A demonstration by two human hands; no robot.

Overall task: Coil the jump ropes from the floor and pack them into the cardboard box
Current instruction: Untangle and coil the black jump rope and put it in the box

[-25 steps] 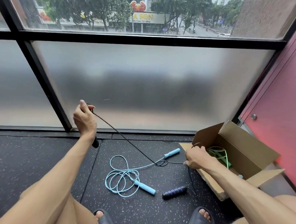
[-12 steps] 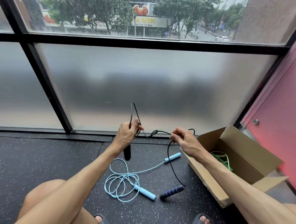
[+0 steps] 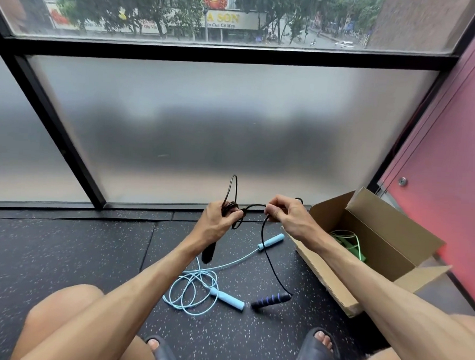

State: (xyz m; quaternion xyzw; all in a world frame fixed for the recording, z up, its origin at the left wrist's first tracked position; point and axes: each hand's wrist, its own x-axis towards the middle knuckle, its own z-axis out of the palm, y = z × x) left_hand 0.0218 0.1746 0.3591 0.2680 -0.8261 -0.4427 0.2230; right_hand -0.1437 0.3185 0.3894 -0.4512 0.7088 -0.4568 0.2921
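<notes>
Frosted window (image 3: pixel 206 123) across the back, dark speckled floor (image 3: pixel 62 253) below. Cardboard box (image 3: pixel 393 234) on floor at R, flaps open. Light-blue rope (image 3: pixel 192 290) lies in a loose tangle on floor btwn the knees. Black rope (image 3: pixel 270 264) is up in both hands: L hand (image 3: pixel 217 220) grips a few loops w/ one handle hanging under the fist, R hand (image 3: pixel 286 215) pinches the cord just beside. 2nd black handle (image 3: pixel 271 301) rests on floor nr the blue one. Green rope (image 3: pixel 348 240) sits inside the box.
</notes>
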